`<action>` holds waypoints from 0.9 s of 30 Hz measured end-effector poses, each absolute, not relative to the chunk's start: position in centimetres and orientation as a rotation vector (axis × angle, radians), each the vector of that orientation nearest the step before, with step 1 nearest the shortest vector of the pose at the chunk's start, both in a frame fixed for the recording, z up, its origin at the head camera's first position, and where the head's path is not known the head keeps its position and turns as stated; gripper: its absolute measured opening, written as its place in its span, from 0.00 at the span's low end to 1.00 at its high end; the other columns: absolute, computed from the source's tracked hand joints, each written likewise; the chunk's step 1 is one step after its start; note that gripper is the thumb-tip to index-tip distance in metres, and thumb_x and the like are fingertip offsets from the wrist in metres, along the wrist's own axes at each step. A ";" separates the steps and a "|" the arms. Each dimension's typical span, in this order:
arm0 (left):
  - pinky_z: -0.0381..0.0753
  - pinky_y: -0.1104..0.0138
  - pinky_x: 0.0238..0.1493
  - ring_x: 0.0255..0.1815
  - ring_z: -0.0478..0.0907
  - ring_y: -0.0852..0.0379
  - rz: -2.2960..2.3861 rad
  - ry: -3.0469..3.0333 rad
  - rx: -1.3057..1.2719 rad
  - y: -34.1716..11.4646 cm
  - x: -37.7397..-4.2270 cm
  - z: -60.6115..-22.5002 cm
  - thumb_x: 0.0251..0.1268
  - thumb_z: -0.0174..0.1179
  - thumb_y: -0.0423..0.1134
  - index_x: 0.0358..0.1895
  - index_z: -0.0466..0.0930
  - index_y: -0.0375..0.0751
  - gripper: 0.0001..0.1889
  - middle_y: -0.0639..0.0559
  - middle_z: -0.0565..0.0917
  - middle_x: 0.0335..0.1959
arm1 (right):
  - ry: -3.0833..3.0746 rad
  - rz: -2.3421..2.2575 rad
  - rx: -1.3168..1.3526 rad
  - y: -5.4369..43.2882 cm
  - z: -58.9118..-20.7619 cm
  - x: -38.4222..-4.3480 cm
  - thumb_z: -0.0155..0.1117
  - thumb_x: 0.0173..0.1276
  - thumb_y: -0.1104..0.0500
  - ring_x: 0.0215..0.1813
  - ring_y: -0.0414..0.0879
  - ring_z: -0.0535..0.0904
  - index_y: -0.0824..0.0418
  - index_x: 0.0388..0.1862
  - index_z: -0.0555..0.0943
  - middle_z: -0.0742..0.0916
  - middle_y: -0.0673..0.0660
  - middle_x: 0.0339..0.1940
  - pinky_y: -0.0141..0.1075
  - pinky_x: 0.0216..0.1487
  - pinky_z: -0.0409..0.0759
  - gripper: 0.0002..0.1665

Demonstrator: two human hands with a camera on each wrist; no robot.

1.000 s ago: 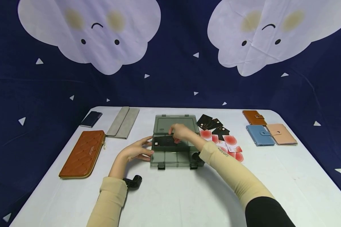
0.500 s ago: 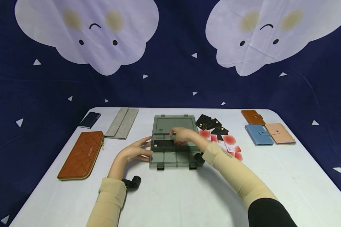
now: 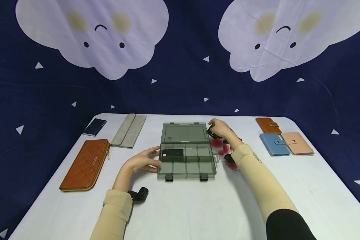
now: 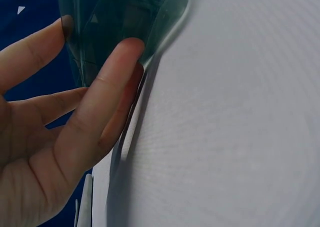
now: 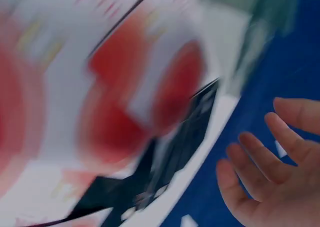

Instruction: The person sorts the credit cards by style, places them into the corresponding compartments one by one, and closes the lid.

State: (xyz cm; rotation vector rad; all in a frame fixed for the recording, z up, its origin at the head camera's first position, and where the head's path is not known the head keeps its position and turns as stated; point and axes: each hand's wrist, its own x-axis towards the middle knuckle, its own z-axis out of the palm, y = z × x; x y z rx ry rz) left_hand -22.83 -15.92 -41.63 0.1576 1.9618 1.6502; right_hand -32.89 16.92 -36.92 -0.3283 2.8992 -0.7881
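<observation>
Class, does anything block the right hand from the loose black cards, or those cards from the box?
Nothing visible blocks the right hand from the black cards; towards the box, only its right wall intervenes.

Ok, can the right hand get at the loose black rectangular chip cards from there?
Likely yes: the bare right hand is close to the black cards, its fingers relaxed and holding nothing, and the right wrist view shows nothing standing in between.

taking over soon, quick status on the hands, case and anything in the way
Left hand touching left side of open case; right hand by loose black cards. Black card inside case, back left. Nothing seen blocking it.
</observation>
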 end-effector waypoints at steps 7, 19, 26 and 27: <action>0.83 0.58 0.44 0.44 0.77 0.49 1.649 1.962 0.148 -16.0 -22.9 -41.6 0.59 0.58 0.28 0.73 0.43 0.38 0.42 0.31 0.50 0.70 | 2.812 -0.298 -0.326 18.7 -38.9 -33.8 0.49 0.69 0.56 0.69 0.68 0.52 0.63 0.71 0.57 0.59 0.69 0.71 0.66 0.63 0.54 0.33; 0.83 0.57 0.44 0.43 0.77 0.49 1.657 1.957 0.148 -15.8 -22.8 -41.7 0.59 0.59 0.27 0.73 0.43 0.38 0.43 0.32 0.50 0.70 | 2.732 -0.225 -0.340 20.0 -37.9 -31.8 0.54 0.68 0.51 0.67 0.69 0.54 0.58 0.66 0.68 0.64 0.70 0.68 0.71 0.61 0.45 0.29; 0.83 0.57 0.45 0.43 0.76 0.49 1.659 1.960 0.154 -15.9 -22.9 -41.6 0.59 0.57 0.27 0.73 0.42 0.36 0.42 0.30 0.50 0.69 | 2.795 -0.345 -0.133 20.1 -38.2 -31.1 0.63 0.62 0.49 0.58 0.69 0.64 0.62 0.50 0.74 0.71 0.70 0.58 0.70 0.57 0.55 0.23; 0.83 0.57 0.45 0.42 0.76 0.49 1.661 1.959 0.154 -15.9 -22.8 -41.6 0.59 0.57 0.26 0.73 0.42 0.36 0.42 0.30 0.50 0.69 | 2.800 -0.355 -0.079 20.1 -38.4 -31.1 0.64 0.60 0.48 0.58 0.69 0.64 0.62 0.51 0.73 0.71 0.70 0.58 0.69 0.57 0.56 0.26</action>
